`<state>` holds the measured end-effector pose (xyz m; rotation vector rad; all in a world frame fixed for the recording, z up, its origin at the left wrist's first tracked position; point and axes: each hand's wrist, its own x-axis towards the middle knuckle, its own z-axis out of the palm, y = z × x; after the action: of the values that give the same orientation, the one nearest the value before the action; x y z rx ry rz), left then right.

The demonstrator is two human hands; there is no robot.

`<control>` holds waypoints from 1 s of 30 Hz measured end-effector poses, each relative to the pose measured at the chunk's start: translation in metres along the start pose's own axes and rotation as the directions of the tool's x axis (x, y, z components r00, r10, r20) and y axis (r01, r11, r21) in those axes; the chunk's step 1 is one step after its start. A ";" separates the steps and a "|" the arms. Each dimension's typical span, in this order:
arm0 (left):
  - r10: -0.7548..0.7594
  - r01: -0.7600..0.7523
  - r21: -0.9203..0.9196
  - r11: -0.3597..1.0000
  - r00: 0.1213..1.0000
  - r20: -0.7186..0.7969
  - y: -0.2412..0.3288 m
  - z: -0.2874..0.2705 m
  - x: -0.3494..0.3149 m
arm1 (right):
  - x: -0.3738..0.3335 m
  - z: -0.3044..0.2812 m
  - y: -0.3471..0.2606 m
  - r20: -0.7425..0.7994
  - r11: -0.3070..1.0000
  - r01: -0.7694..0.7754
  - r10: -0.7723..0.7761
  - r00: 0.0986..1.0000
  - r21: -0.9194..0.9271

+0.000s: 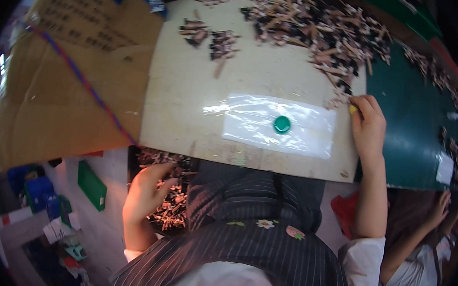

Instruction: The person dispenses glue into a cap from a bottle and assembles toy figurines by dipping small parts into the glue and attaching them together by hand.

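A large heap of small pink, brown and black pieces [315, 28] lies along the far side of the pale tabletop [188, 112]. Two little clusters [224, 45] sit apart from it on the left. At the heap's near right end, my right hand [369, 128] has its fingers closed beside a few loose pale pieces [337, 101]; a yellow spot shows at the fingertips, and what they pinch is too small to make out. Below the table's front edge, my left hand [148, 190] is open, thumb apart from the fingers, over a container of similar pieces [171, 209].
A green round cap [282, 125] rests on a clear plastic sheet [236, 127] taped to the table. A tall cardboard box [82, 75] stands at the left. On the right, a dark green surface [405, 120] holds more pieces, and another person's arms [423, 231] reach toward it.
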<state>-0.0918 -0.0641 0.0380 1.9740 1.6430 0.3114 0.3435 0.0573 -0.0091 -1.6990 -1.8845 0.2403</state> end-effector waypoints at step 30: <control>-0.165 -0.234 -0.802 0.550 0.911 -0.379 0.001 0.012 0.147 | -0.010 0.012 0.007 -0.113 0.999 -0.002 -0.001 0.994 -0.032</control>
<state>-0.0512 0.0738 0.0047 1.2003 1.2608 1.3554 0.3431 0.0516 -0.0255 -1.6977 -1.8140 0.1127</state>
